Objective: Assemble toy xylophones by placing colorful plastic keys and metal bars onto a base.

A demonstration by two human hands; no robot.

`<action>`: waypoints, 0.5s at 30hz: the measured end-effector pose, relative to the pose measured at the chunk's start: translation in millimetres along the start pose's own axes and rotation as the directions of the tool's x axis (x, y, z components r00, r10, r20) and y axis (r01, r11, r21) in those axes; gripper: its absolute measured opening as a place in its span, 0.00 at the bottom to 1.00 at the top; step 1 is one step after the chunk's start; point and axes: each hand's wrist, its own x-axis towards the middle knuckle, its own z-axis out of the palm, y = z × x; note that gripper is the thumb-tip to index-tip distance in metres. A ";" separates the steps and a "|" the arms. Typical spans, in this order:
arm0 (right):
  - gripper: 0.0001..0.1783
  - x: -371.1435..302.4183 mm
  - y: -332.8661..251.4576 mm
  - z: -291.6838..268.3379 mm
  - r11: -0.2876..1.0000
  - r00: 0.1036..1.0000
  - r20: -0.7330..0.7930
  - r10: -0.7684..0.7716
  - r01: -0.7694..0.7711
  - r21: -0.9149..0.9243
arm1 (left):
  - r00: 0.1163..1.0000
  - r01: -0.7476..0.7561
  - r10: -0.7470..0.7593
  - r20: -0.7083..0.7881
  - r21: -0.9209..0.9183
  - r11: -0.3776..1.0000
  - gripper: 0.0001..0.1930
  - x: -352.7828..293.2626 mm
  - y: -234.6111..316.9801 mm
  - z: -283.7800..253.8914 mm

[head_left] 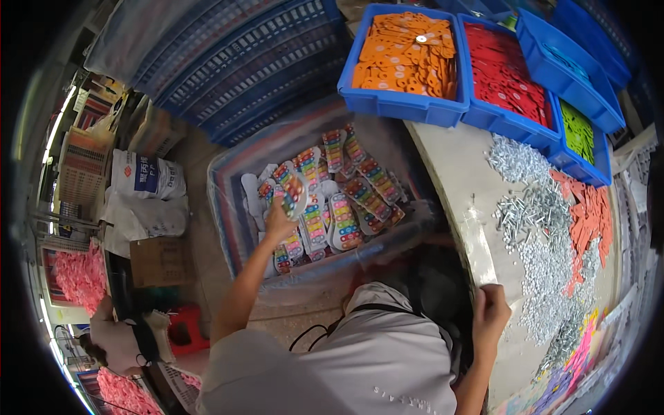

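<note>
At the far left, pink parts [79,277] are heaped beside a co-worker [131,342], who is partly cut off by the curved view. Next are a printed white sack [166,178], a brown cardboard box [162,261] below it, and a red plastic stool [188,328]. Stacked blue slatted crates [242,76] stand beyond a plastic-lined crate [216,200]. The left hand [279,221] is closed on one toy xylophone [296,197], held tilted over the left part of that lined crate; further toy xylophones [342,221], white-bodied with rows of coloured bars, lie jumbled inside. To the right, a blue bin [408,107] of orange parts [401,59] sits on the worktable [449,166]. The right hand [491,311] rests at the table edge, fingers curled; whether it grips anything cannot be told. Beyond it lie loose metal screws [529,214], red parts [501,69] in a second bin, green parts [577,131] in another, and salmon-red pieces [590,221] loose on the tabletop.
</note>
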 end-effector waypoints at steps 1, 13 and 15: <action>0.05 -0.9 0.7 -2.8 0.991 0.997 -0.002 0.074 -0.074 0.116 | 0.995 -0.096 0.098 0.000 0.190 0.977 0.49 10.4 -70.5 0.2; 0.10 -6.1 7.7 8.4 0.959 0.960 -0.132 0.247 -0.223 0.176 | 0.813 0.581 -0.582 0.007 -0.060 0.812 0.37 73.8 -213.2 -49.0; 0.10 -3.4 9.7 9.6 0.977 0.969 -0.146 0.201 -0.187 0.107 | 0.806 0.588 -0.578 -0.127 0.075 0.805 0.40 89.0 -203.1 -78.6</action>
